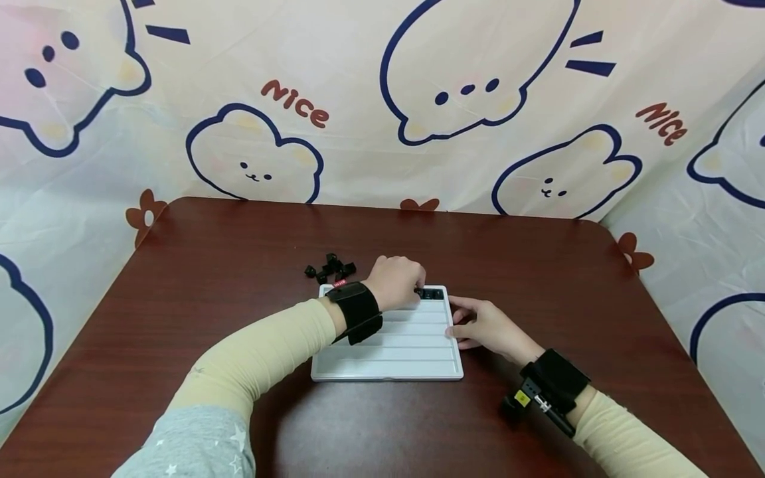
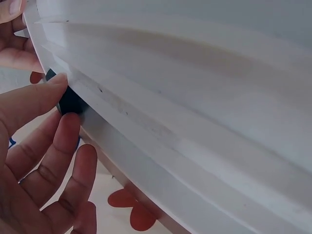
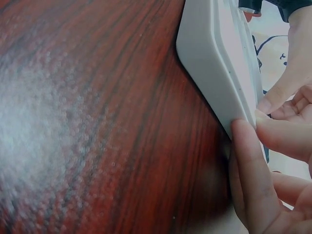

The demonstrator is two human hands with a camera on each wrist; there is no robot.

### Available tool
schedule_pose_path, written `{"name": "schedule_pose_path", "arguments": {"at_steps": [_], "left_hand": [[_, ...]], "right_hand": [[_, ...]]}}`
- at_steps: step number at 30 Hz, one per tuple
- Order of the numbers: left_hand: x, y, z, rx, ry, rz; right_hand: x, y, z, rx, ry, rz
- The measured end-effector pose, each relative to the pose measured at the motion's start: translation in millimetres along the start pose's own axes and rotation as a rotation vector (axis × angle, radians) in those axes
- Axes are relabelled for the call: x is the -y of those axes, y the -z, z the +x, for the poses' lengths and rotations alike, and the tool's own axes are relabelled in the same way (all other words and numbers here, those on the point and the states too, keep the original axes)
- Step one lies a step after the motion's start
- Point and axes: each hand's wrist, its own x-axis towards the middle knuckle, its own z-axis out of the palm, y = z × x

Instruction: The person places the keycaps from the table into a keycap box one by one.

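Observation:
A white tray point(image 1: 387, 353) with raised ridges running across it lies on the table. My left hand point(image 1: 394, 282) reaches over its far edge, and in the left wrist view thumb and fingertips pinch a small black block point(image 2: 71, 101) in the farthest row. Several black blocks point(image 1: 433, 294) show at the right end of that row, partly covered by the left hand in the head view. My right hand point(image 1: 487, 328) grips the tray's right edge, with the thumb on the rim and fingers against the side wall.
A loose pile of small black blocks point(image 1: 330, 267) lies on the brown table point(image 1: 251, 245), just beyond the tray's far left corner. A printed cloth point(image 1: 352, 159) hangs behind the table and along both sides. Each wrist wears a black strap point(image 1: 356, 312).

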Motion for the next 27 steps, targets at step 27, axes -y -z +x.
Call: {"name": "schedule_pose_path", "arguments": {"at_steps": [27], "left_hand": [[-4.3, 6.5, -0.3, -0.014, -0.02, 0.028]], "right_hand": [[-1.8, 2.5, 1.4, 0.008, 0.012, 0.016]]}}
